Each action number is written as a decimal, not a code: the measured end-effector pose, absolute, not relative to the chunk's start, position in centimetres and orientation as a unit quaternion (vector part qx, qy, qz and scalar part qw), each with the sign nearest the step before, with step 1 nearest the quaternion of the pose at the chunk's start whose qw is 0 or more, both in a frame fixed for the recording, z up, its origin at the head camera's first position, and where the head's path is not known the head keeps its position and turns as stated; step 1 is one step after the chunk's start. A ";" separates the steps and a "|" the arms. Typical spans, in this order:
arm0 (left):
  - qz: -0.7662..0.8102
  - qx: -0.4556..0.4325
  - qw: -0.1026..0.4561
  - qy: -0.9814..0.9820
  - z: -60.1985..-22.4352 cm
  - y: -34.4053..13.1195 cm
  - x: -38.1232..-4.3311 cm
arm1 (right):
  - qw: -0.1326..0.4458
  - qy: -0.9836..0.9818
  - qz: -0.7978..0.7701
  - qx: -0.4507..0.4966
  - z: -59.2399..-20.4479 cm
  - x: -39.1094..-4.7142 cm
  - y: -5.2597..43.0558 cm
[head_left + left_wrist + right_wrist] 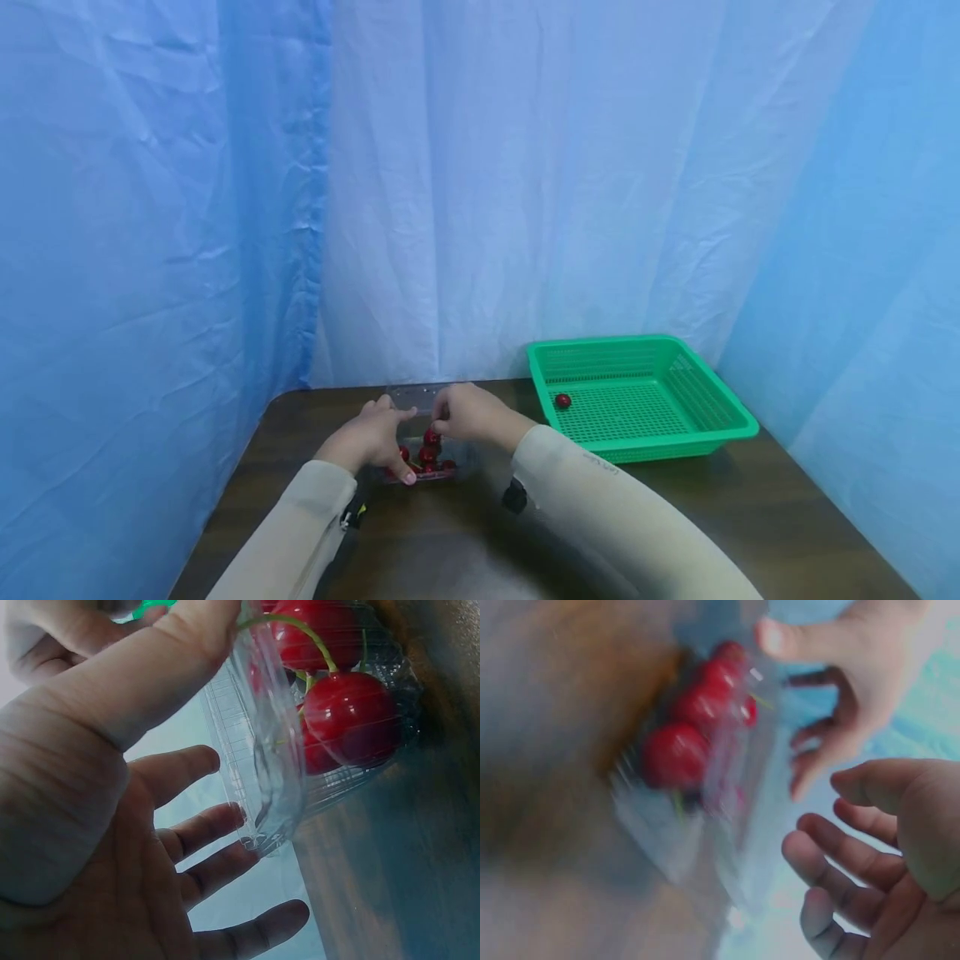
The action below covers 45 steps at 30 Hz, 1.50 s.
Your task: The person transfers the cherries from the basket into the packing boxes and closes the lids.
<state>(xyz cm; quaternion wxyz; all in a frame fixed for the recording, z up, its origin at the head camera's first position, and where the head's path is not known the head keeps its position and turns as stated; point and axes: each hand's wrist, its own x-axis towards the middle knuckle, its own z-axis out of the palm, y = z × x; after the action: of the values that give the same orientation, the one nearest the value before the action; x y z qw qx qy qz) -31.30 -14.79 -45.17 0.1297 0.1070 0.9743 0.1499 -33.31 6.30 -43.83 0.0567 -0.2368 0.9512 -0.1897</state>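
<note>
A clear plastic box [463, 458] of red cherries [427, 455] stands at the table's back left, its lid [408, 397] raised behind it. My left hand [367, 437] spreads over the box's left end. In the left wrist view its thumb [187, 637] lies at the rim, with the fingers stretched out beside the box wall. My right hand [472, 412] hangs over the box's right side, its fingertips close to the uppermost cherry in the head view. In the right wrist view its fingers [847, 855] are loosely bent and nothing shows between them.
A green plastic basket [622, 456] sits at the back right, with one cherry [563, 401] on its floor near the left wall. The dark wooden table [420, 542] extends in front. Pale blue curtains [480, 208] enclose the back and sides.
</note>
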 end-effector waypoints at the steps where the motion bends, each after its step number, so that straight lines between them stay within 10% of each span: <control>1: 0.150 0.107 0.129 0.975 -45.2 -14.8 -31.3 | 0.061 0.952 -0.192 -0.232 -43.3 -33.4 6.7; 18: 0.160 0.100 0.117 0.975 -45.3 -15.0 -31.1 | 0.046 0.948 -0.294 -0.115 -38.0 -38.5 19.3; 45: 0.165 0.098 0.117 0.974 -45.4 -14.9 -30.9 | 0.168 0.959 -0.225 -0.043 -44.0 -41.5 26.8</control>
<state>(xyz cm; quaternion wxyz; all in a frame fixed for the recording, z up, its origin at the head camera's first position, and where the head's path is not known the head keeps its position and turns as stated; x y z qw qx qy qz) -30.94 -14.92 -45.36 0.1170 0.0980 0.9745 0.1646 -41.48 26.77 -44.03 0.1676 -0.0426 0.9588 -0.2253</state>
